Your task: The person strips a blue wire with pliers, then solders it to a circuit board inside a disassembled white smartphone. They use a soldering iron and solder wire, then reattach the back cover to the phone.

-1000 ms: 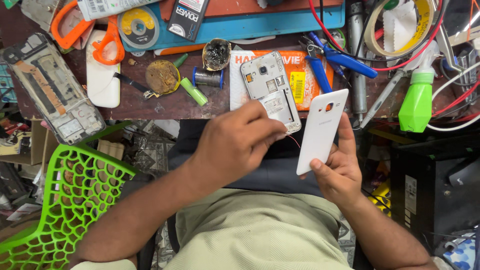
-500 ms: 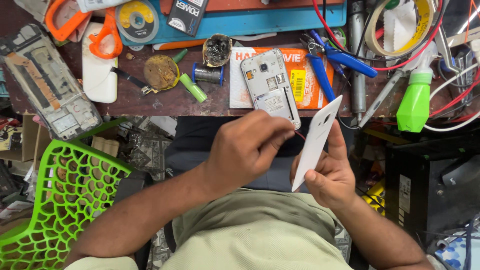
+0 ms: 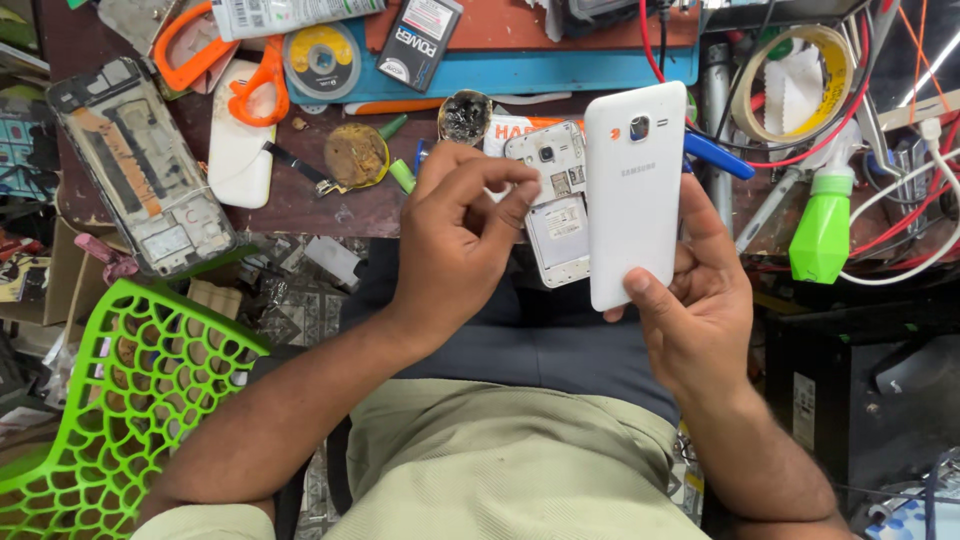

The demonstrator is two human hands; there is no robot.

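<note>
White back cover (image 3: 636, 190) gripped in right hand (image 3: 700, 310), left hand (image 3: 455, 240) pinching opened phone (image 3: 555, 210) (cluttered brown workbench (image 3: 310, 205)).

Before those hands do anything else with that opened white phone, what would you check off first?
1. White back cover firmly held in the right hand: ok, thumb on its lower edge, fingers behind.
2. Opened phone body supported: ok, left hand grips its edge.
3. Cover and body apart: ok, cover lies beside it, overlapping its right edge.
4. Battery bay visible: ok, facing up.
5. Cover's clips intact: cannot tell, its inner side is hidden.
6. Room on the bench: not ok, tools crowd it.
</note>
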